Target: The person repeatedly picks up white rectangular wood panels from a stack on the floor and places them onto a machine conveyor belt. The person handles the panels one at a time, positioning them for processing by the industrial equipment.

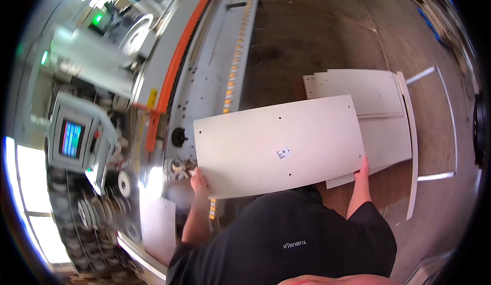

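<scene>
A white rectangular panel (240,154) with several small dark holes and a small printed label spans the space in front of my body. My left hand (199,181) grips its left edge near the lower corner. At the opposite short edge, my right hand (362,168) holds it near the lower right corner. Most of the fingers of both hands are hidden behind the panel. The panel is tilted slightly, its right end higher in view, and covers part of the machine bed and part of a stack of white panels (381,137) on the right.
To the left runs a long machine with an orange rail (176,60) and a row of yellow-and-white rollers (235,60). A control screen (72,139) stands farther left, above shelves of rolled edging (94,211). A white metal frame (454,116) extends right of the stack.
</scene>
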Demonstrator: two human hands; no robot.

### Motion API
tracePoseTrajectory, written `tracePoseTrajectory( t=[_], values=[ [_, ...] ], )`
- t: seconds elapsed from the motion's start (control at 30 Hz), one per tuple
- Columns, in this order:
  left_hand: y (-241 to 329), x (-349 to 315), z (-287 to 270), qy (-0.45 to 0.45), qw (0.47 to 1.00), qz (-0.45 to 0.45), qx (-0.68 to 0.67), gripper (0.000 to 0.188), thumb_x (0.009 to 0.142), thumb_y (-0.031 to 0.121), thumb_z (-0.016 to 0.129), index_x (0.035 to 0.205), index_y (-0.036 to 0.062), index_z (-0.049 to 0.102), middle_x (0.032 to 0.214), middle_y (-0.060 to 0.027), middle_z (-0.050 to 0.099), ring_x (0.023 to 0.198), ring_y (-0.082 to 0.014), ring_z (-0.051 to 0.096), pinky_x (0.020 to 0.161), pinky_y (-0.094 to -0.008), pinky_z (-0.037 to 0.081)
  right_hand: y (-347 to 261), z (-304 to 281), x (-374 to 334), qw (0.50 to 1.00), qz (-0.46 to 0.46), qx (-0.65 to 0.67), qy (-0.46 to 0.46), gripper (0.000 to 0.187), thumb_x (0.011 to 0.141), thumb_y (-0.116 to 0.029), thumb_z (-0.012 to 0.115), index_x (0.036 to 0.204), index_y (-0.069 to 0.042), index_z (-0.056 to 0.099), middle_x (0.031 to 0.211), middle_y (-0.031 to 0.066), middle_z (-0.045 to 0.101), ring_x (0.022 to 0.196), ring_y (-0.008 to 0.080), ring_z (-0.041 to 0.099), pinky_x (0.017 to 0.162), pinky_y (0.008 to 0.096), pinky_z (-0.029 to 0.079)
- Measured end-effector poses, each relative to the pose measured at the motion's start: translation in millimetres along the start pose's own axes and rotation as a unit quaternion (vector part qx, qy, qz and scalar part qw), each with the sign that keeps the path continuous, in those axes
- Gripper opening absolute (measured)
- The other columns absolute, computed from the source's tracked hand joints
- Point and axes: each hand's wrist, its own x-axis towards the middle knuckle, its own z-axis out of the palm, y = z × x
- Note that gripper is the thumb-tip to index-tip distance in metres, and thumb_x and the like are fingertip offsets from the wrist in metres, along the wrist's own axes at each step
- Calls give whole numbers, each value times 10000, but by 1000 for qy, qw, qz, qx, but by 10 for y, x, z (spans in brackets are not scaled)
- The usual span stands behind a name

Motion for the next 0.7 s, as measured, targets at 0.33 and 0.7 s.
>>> tracePoseTrajectory(
  t=[0.33, 0.7],
  values=[
    [-245, 412, -1175, 255, 863, 220, 376, 529, 897, 344, 692, 1345, 97, 556, 1412, -109, 549, 1326, -339, 482, 1059, -502, 400, 1190, -119, -1422, 967, 133, -206, -75, 420, 967, -443, 697, 1230, -119, 652, 1128, 13, 717, 997, 177, 693, 809, 345, 565],
    [-1108, -200, -889, 253, 960, 92, 75, 885, 869, 212, 783, 1525, -62, 256, 1531, -264, 366, 1359, -365, 444, 1132, -437, 384, 1776, 472, -2766, 711, -5, -634, -305, 517, 968, -469, 666, 975, 46, 706, 862, 67, 702, 760, 161, 652, 688, 324, 516]
  ],
)
